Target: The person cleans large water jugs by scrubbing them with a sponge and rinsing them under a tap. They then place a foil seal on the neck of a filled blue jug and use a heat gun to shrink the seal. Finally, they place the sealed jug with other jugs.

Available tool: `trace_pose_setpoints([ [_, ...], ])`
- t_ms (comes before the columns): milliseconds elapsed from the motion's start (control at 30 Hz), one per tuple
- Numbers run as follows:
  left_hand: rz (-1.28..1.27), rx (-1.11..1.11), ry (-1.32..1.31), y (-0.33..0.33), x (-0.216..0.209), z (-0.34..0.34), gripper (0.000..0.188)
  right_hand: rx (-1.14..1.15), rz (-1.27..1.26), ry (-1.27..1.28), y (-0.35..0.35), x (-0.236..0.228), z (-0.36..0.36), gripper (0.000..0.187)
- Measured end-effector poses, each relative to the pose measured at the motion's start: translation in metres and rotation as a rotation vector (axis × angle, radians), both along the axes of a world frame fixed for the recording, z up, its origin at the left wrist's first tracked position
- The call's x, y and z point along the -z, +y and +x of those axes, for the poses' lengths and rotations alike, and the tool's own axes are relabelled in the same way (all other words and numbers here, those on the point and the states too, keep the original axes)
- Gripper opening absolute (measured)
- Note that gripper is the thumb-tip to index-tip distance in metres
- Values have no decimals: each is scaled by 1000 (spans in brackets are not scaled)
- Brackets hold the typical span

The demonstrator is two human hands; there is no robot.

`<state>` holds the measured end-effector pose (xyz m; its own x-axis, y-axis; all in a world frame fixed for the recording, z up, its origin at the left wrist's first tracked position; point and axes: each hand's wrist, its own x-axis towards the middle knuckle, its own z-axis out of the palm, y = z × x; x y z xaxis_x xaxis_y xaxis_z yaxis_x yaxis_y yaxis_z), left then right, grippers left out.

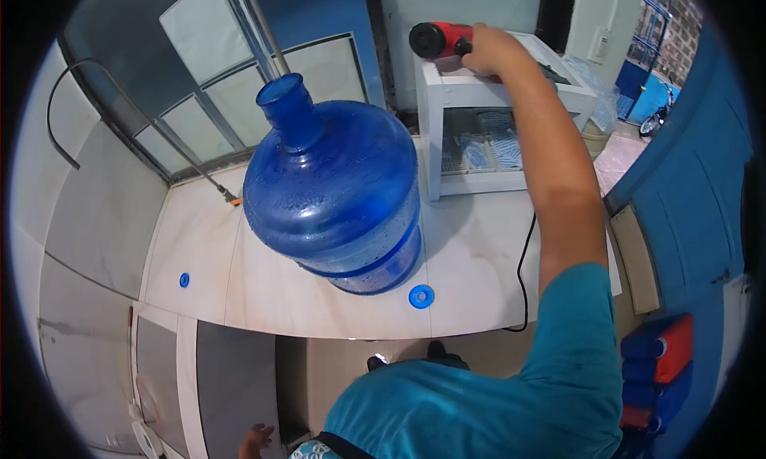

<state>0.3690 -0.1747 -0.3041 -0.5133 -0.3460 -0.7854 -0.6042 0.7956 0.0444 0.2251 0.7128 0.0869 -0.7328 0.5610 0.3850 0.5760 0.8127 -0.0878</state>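
Observation:
My right hand (495, 53) reaches out to the top of a small white cabinet (432, 132). It is closed round a red heat gun (455, 39) with a wide black end; the handle is mostly hidden by the fingers. Low at the left, my left hand (257, 441) hangs beside my body, small in view, its fingers apart and holding nothing. A large blue water jug (335, 187) stands upright on the counter, its neck uncovered and its surface wet with drops. In front of it lies a blue cap (421, 297).
A smaller blue cap (184, 280) lies on the left of the white counter (319, 314). Behind it, a thin bent metal pipe (148, 114) rises. A black cord (523, 275) hangs over the front edge. Blue and red bundles (658, 363) are stacked beside the blue door (678, 195).

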Motion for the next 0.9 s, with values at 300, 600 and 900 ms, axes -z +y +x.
trace_pose_setpoints([
  [300, 68, 236, 94, -9, 40, 0, 68, 147, -149, -40, -31, -14, -36, 36],
  [600, 115, 124, 9, 1, 59, 54, 68, 65, -146, 28, 69, -10, -34, 50],
  [900, 164, 230, -13, -6, 56, 45, 69, -371, -545, -123, 122, 18, 112, 57],
])
